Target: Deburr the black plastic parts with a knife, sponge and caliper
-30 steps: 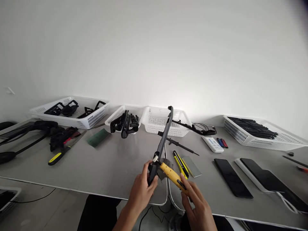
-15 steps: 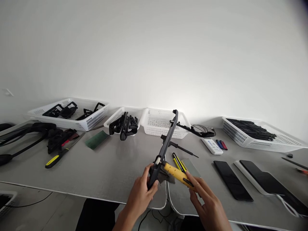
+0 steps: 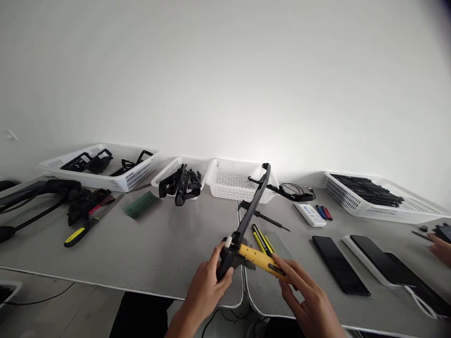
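My left hand (image 3: pixel 207 286) is closed around the lower end of a long, bent black plastic part (image 3: pixel 252 206). The part slants up and to the right, over the table. In my right hand (image 3: pixel 306 300) is a yellow-handled tool (image 3: pixel 260 260), pinched between thumb and fingers. Its head meets the black part just above my left fingers, where a small white piece (image 3: pixel 228 241) shows; I cannot tell which of the two that piece belongs to. Behind the tool a yellow-and-black utility knife (image 3: pixel 260 237) lies on the table. A dark cloth-like scrap (image 3: pixel 248 264) is partly hidden beneath the part.
White baskets (image 3: pixel 232 191) line the wall, several holding black parts. A yellow-handled file (image 3: pixel 75 236) and a green sheet (image 3: pixel 141 205) lie left. To the right are a black phone (image 3: pixel 340 265) and a white box (image 3: pixel 310 214). Another person's hand (image 3: pixel 440 249) shows at the right edge.
The upper end of the black part has swung to the right. The yellow tool's head has dipped slightly. Another person's hand has come into view at the right edge.
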Tool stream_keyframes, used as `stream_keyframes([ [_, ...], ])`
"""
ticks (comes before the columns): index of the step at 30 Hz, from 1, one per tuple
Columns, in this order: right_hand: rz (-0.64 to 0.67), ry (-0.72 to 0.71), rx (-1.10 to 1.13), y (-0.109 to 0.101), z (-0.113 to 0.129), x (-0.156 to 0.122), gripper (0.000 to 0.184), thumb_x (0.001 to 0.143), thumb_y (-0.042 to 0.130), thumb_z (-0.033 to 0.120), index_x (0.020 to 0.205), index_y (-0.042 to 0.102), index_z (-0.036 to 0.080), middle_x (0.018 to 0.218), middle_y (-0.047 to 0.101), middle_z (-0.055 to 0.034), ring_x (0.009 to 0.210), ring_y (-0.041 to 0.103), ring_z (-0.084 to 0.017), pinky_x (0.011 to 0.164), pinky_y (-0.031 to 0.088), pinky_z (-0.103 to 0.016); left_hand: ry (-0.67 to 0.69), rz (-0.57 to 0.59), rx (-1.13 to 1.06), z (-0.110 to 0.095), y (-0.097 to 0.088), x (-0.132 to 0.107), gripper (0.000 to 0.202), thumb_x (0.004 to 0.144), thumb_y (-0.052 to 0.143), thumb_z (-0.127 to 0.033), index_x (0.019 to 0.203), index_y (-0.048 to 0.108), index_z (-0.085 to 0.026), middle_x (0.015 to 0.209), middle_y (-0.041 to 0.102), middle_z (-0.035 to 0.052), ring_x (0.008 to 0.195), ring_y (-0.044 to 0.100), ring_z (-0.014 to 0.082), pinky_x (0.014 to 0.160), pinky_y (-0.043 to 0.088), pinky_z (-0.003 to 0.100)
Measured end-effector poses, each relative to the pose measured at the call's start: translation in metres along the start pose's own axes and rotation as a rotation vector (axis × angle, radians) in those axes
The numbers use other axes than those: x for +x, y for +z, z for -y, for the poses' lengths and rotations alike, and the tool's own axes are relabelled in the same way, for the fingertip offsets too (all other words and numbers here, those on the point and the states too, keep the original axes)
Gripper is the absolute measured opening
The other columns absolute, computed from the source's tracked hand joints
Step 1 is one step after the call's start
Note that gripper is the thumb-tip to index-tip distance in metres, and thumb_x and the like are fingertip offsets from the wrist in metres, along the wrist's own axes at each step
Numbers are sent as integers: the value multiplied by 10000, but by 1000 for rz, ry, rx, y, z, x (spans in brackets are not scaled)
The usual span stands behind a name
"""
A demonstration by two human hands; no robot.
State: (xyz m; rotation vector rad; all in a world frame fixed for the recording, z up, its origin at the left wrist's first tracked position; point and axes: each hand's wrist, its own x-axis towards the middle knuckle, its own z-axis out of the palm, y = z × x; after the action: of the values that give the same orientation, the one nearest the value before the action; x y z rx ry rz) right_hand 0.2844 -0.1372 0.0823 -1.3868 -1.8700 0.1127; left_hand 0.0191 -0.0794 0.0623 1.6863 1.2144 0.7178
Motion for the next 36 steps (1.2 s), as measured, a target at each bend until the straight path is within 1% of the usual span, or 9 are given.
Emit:
stream_keyframes([
  [5, -20, 44, 2, -2, 0, -2, 448, 1063, 542, 262, 1500, 644, 277, 1255, 773, -100, 913, 797, -135, 698, 621, -138, -15, 24, -58, -4, -2, 1, 630, 1045, 486, -548, 1600, 389, -268, 734, 566, -41, 561, 579, 178, 556, 483, 276],
  [7, -20, 41, 2, -2, 1, -3, 449, 1065, 542, 258, 1502, 642, 275, 1241, 775, -100, 902, 793, -129, 673, 613, -126, -10, 36, -78, -5, -3, 1, 637, 1045, 481, -549, 1605, 373, -265, 726, 564, -46, 552, 574, 176, 550, 477, 274],
  [10, -33, 22, -3, -2, 3, -3, 436, 1063, 545, 254, 1486, 654, 267, 1244, 772, -106, 947, 794, -139, 757, 632, -156, 13, 25, -38, -6, -1, 2, 598, 1046, 476, -511, 1587, 391, -270, 724, 572, -43, 570, 582, 185, 560, 463, 277],
  [14, 12, 30, -12, 0, 7, -4, 446, 1065, 524, 238, 1493, 643, 268, 1290, 758, -107, 994, 795, -158, 807, 647, -191, 59, -108, 111, -6, 5, 0, 478, 1029, 484, -447, 1473, 497, -271, 776, 607, -16, 656, 609, 207, 592, 428, 284],
  [16, 21, 43, -21, 1, 7, -6, 446, 1064, 520, 237, 1491, 646, 267, 1289, 758, -105, 1000, 794, -163, 811, 650, -197, 71, -141, 144, -6, 7, -1, 439, 1029, 476, -426, 1436, 520, -267, 761, 609, -18, 649, 604, 208, 591, 416, 284],
  [21, 29, 67, -45, 1, 5, -11, 436, 1068, 522, 254, 1483, 654, 258, 1315, 748, -115, 1001, 790, -170, 811, 645, -201, 91, -160, 164, -9, 7, -2, 428, 1027, 489, -409, 1431, 529, -275, 771, 646, -17, 667, 635, 210, 625, 439, 286],
  [25, 38, 79, -45, 0, 5, -13, 442, 1064, 526, 253, 1485, 658, 264, 1329, 745, -115, 995, 791, -173, 786, 644, -196, 80, -135, 151, -10, 6, -1, 435, 1037, 469, -429, 1439, 522, -272, 743, 614, -26, 625, 606, 201, 593, 406, 278],
  [31, 18, 79, -49, 3, 10, -10, 471, 1064, 522, 254, 1521, 628, 294, 1312, 754, -99, 996, 793, -178, 798, 652, -214, 79, -139, 143, -9, 7, -2, 451, 1031, 488, -407, 1464, 520, -286, 812, 668, -7, 688, 651, 213, 634, 443, 287],
  [36, 34, 87, -46, 6, 15, -8, 473, 1071, 513, 254, 1532, 613, 298, 1309, 750, -97, 997, 790, -167, 805, 650, -206, 71, -134, 178, -9, 7, -3, 477, 1038, 482, -409, 1503, 503, -303, 825, 673, 0, 736, 679, 233, 641, 446, 293],
])
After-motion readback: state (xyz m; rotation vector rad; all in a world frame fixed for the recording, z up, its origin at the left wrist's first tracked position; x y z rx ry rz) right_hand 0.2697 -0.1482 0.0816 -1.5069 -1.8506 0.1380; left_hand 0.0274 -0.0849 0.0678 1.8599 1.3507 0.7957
